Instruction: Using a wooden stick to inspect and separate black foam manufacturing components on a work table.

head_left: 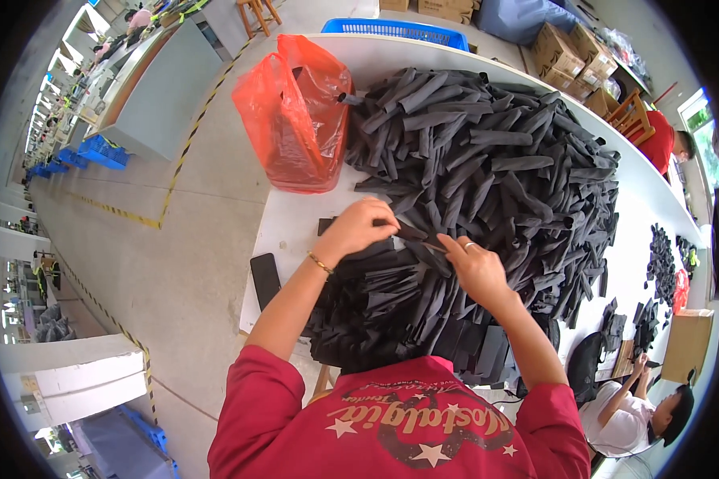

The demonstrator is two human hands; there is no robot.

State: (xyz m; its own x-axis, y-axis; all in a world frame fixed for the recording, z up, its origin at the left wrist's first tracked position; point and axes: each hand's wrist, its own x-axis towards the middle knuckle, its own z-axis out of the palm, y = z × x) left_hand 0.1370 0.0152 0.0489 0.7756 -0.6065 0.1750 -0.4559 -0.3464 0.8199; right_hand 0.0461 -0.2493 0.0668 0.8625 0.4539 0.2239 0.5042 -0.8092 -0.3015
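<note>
The fingers (388,221) of the left hand (363,227) were clamped on one end of a dark strip (411,232). The fingers of the right hand (478,270), which wore a ring, were clamped at the strip's other end. A slim object (431,247) lay against the right fingertips; its kind could not be told. The strip spanned the gap between the hands, above the table (291,219).

A layered stack (367,299) of dark pieces lay below the hands, on the near side. A large loose pile (495,164) of grey strips covered the table beyond them. A phone (265,281) lay at the left edge. A red bag (307,164) stood at the far left corner, beside the pile. A blue basket (395,33) was positioned past the far edge. A co-worker (627,419) in white sat at the lower right.
</note>
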